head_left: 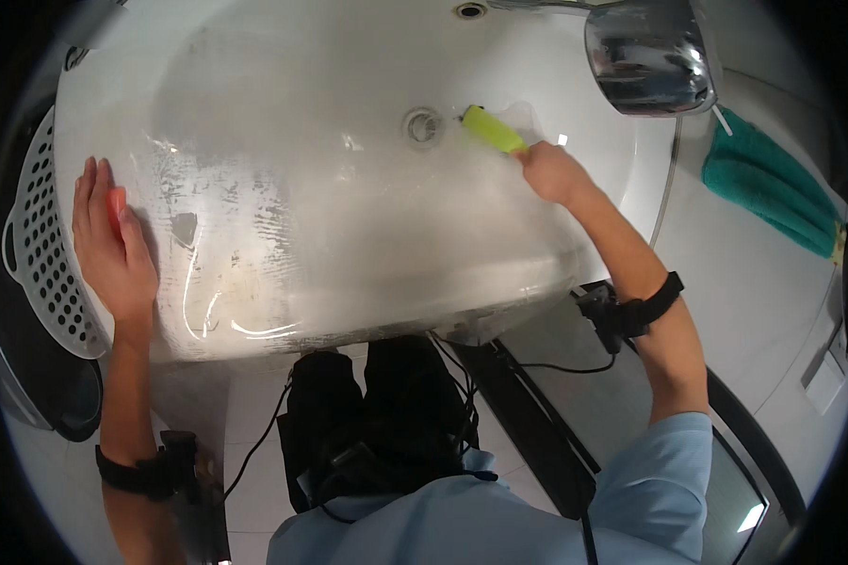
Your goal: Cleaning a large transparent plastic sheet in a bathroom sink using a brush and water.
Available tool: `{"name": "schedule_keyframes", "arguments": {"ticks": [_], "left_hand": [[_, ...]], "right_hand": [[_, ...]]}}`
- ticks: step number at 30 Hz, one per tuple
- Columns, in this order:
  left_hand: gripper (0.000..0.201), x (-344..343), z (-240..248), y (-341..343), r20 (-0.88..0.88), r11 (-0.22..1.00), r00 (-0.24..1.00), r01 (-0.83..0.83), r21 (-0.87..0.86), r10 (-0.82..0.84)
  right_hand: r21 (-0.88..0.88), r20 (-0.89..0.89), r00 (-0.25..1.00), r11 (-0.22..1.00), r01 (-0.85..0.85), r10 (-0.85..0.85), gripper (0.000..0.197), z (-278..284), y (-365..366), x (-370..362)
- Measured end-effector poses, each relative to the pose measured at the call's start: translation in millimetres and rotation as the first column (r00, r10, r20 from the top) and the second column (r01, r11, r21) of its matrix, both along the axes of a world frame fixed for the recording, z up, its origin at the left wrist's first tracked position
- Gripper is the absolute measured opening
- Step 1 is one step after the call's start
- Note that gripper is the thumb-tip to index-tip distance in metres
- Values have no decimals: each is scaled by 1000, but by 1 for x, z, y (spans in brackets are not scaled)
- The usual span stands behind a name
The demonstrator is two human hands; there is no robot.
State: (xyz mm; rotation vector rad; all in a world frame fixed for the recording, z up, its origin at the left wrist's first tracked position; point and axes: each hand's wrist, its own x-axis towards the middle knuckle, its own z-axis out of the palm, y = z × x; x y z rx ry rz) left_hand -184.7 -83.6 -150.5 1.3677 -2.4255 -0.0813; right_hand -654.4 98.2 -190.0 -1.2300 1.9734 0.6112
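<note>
A wide white washbasin point(349, 273) fills the upper part of the view, its left side wet and streaked. My right hand point(551, 172) is closed round the end of a lime-green tool point(493, 130) with a dark tip. The tool's working side faces the basin, so its kind is hidden. Its tip points at the round metal drain point(423, 126), just to its right. My left hand point(111, 245) rests at the basin's left edge, fingers stretched forward. Between thumb and fingers it holds a small red object point(116, 209), mostly covered.
A chrome tap point(645, 61) juts over the basin at the far right. A teal towel point(768, 179) lies to the right. On the left stand a white perforated basket point(42, 226) and a black container point(38, 367). Cables point(575, 368) hang near the basin's front.
</note>
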Motion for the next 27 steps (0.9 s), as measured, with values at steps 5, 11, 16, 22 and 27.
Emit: {"name": "schedule_keyframes", "arguments": {"ticks": [5,11,16,22,27], "left_hand": [[40,1,-9,1,5,999,1000,-1,46,0],[41,1,-3,-4,2,1000,1000,-8,-13,8],[41,3,-8,-2,29,1000,1000,-1,-18,1],[41,9,-12,-4,16,999,1000,-12,32,12],[41,6,-12,-4,26,1000,1000,-6,-10,7]], "right_hand": [[-28,8,1000,1000,4,-4,43,-12,-24,47],[71,-165,984,996,-55,66,45,20,-6,-27],[69,15,995,992,-103,102,41,20,-33,26],[32,29,1000,999,3,-4,40,6,-5,-2],[162,71,996,984,-69,59,41,31,-32,12]]}}
